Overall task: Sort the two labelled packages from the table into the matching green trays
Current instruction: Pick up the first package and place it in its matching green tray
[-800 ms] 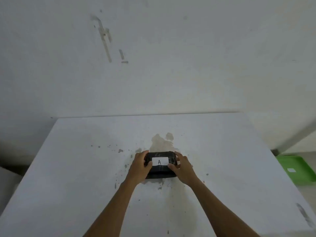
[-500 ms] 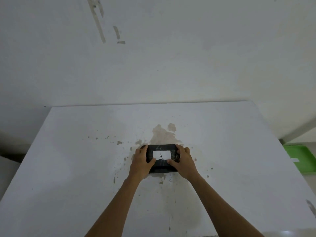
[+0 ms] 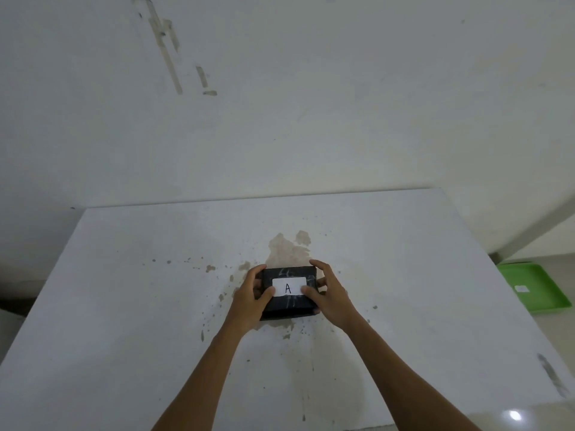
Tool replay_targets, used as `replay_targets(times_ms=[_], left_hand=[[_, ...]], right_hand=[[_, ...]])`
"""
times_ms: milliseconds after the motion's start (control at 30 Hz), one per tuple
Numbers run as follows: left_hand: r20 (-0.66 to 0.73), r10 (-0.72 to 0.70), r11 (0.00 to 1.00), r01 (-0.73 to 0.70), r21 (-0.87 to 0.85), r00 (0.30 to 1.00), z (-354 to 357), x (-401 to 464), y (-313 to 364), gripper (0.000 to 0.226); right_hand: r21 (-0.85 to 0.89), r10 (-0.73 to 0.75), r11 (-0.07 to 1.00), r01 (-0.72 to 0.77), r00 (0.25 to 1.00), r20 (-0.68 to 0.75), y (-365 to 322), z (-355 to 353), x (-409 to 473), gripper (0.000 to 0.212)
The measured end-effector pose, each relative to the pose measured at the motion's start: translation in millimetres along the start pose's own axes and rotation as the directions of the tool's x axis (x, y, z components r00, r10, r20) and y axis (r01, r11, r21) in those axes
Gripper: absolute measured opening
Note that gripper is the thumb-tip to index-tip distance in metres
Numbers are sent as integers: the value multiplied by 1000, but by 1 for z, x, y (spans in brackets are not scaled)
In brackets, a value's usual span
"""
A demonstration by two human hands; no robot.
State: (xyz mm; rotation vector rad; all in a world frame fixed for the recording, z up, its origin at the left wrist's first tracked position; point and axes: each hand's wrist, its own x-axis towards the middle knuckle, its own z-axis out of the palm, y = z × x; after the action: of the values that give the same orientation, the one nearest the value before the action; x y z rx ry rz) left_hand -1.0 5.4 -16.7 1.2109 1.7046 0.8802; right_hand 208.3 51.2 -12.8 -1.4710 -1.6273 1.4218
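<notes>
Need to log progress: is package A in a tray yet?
Out. The package is over the table, held by both hands; the green tray sits apart.

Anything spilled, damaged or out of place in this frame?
The white table carries a brownish stain with dried splatter just beyond the black package labelled A, held by both hands. Scuff marks streak the wall. The package looks intact.

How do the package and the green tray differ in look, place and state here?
The package is black and blocky; the tray is bright green, flat and shallow. The package is over the middle of the table, while the tray lies lower, off the table's right edge. The left hand and right hand grip the package at its ends; nothing touches the tray. Both carry a white label: the package's reads A, the tray's is too small to read.
</notes>
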Motion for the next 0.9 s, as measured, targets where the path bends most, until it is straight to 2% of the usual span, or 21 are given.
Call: replay_targets(times_ms=[100, 267, 400, 567, 900], left_hand=[[52, -10, 993, 16, -120, 999, -1, -9, 14, 52], [123, 40, 977, -13, -213, 992, 8, -30, 37, 50], [197, 90, 967, -38, -252, 976, 31, -47, 56, 45], [322, 140, 967, -59, -248, 936, 84, -65, 89, 50], [436, 250, 962, -169, -217, 864, 248, -103, 179, 48]], right_hand=[[148, 58, 987, -58, 998, 7, -13, -10, -17, 51], [336, 102, 938, -86, 994, -31, -22, -34, -59, 47], [376, 105, 925, -48, 986, -132, -16, -58, -98, 46], [392, 123, 920, -16, 961, -249, 1, -105, -149, 45], [423, 162, 906, 25, 902, -401, 61, -262, -232, 47]])
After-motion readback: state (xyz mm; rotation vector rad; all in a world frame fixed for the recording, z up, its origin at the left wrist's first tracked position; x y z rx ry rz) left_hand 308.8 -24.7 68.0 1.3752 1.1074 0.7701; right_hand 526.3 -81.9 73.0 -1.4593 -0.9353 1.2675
